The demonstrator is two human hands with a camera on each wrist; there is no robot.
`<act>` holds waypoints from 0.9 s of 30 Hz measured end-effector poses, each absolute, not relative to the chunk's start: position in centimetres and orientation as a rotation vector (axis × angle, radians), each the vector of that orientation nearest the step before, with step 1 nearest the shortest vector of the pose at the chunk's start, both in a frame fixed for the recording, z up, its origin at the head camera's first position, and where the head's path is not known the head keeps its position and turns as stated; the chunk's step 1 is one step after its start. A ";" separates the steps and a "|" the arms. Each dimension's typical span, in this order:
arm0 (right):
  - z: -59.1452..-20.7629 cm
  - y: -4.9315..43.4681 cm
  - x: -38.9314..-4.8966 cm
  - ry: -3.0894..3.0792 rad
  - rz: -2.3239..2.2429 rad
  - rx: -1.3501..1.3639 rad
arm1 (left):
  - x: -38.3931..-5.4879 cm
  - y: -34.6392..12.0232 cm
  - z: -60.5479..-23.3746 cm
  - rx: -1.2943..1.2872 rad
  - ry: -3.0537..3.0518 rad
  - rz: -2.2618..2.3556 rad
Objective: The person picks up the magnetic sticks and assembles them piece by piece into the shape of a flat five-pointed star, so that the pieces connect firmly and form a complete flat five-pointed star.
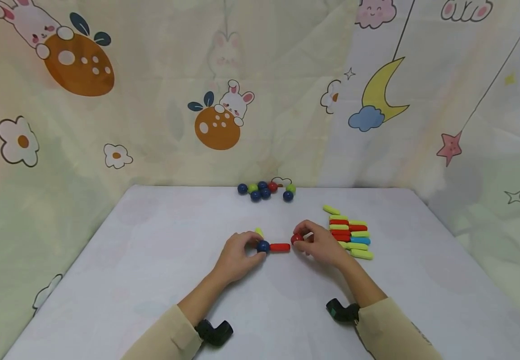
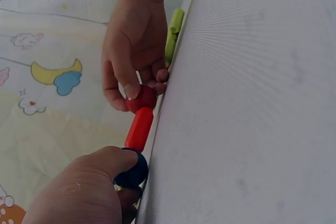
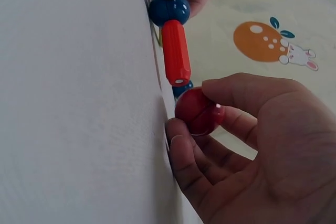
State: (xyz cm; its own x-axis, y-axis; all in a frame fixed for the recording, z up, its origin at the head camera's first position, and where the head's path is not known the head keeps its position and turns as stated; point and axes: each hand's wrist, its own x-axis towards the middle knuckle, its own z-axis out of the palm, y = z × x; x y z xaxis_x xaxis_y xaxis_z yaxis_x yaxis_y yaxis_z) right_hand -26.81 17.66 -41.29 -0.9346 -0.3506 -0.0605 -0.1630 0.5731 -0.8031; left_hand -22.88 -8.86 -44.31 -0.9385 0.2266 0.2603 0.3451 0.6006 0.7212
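Note:
Near the middle of the table my left hand (image 1: 237, 257) pinches a dark blue ball (image 1: 263, 246) between thumb and fingers. A red rod (image 1: 280, 247) sticks out from that ball to the right, and a yellow-green rod (image 1: 259, 232) shows just behind it, partly hidden by the hand. My right hand (image 1: 320, 243) holds a red ball (image 1: 296, 239) with its thumb and fingers. In the right wrist view the red ball (image 3: 199, 111) is close to the free end of the red rod (image 3: 176, 53), with a small gap between them.
Several blue, green and red balls (image 1: 265, 193) lie at the table's back edge. Right of my right hand are rows of yellow-green, red and blue rods (image 1: 350, 234). A patterned cloth (image 1: 151, 100) hangs behind the white table (image 1: 151, 225).

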 end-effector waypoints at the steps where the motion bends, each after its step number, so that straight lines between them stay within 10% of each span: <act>1: -41.2 17.7 -26.8 2.601 -1.268 -0.440 | -22.9 -8.9 -44.3 -0.485 -2.676 -1.249; 27: -40.9 18.0 -26.3 2.637 -1.158 -0.536 | -22.9 -9.0 -44.5 -0.485 -2.631 -1.263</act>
State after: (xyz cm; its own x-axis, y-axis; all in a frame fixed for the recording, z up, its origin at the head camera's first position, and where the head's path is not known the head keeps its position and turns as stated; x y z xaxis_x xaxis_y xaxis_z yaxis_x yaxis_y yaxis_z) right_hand -26.29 17.99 -40.94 -0.9114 -0.4088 -0.0466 -0.2424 0.6250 -0.7420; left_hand -22.87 -9.00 -44.46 -0.9300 0.2114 0.3007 0.3668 0.5853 0.7231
